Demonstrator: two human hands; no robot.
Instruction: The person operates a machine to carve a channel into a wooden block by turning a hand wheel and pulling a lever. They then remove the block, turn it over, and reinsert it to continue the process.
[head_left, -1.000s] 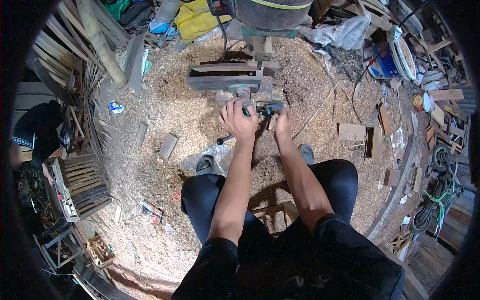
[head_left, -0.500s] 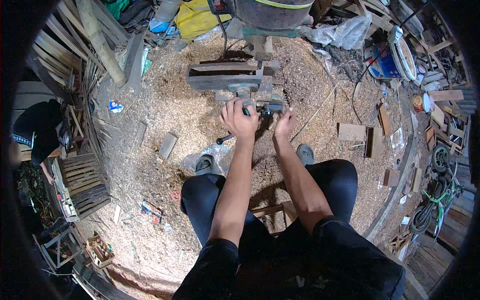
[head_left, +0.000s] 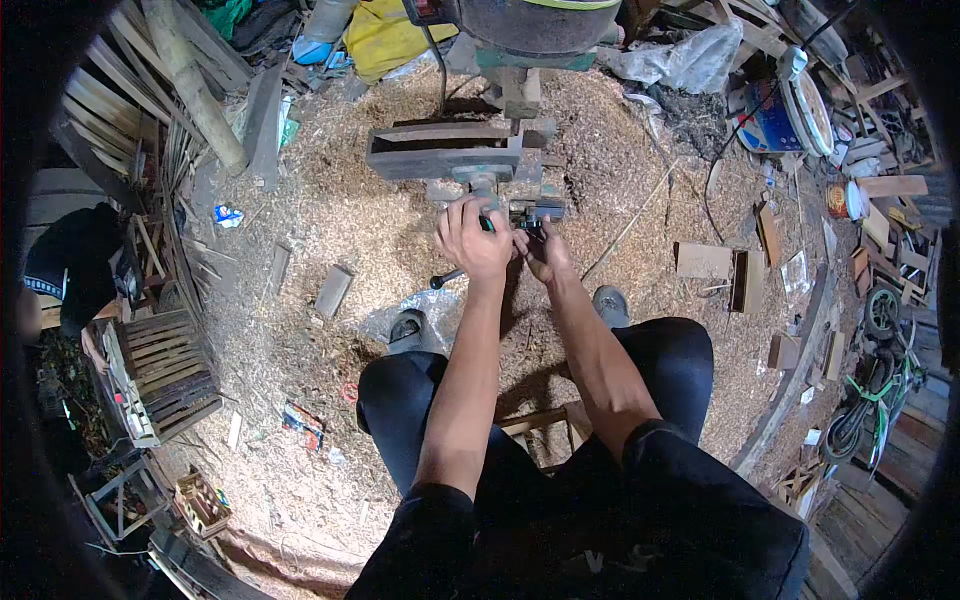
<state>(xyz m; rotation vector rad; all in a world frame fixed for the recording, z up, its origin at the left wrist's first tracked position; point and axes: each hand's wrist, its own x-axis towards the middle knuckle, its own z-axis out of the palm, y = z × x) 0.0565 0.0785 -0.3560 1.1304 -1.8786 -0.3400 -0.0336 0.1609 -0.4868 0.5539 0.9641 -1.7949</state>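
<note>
My left hand (head_left: 470,238) is closed at the near end of a bench-mounted machine, curled over a small dark and teal part that shows between thumb and fingers. My right hand (head_left: 547,258) is just beside it, fingers curled in under a dark metal fitting (head_left: 541,212); what they hold is hidden. A black-knobbed lever (head_left: 446,279) sticks out below my left hand. Beyond my hands lies a long trough-like wooden piece (head_left: 440,160), across the machine's body (head_left: 484,178).
Wood shavings (head_left: 300,340) cover the floor. A large dark drum-like housing (head_left: 535,30) stands ahead. Wood blocks (head_left: 333,291) lie left, with open boxes (head_left: 745,283) right. A slatted crate (head_left: 165,360) and another person (head_left: 80,260) are far left; a small green bike (head_left: 875,390) is far right.
My right hand has moved left and inward, from the right end of the metal fitting to beneath it, closer to my left hand. The left hand keeps its hold.
</note>
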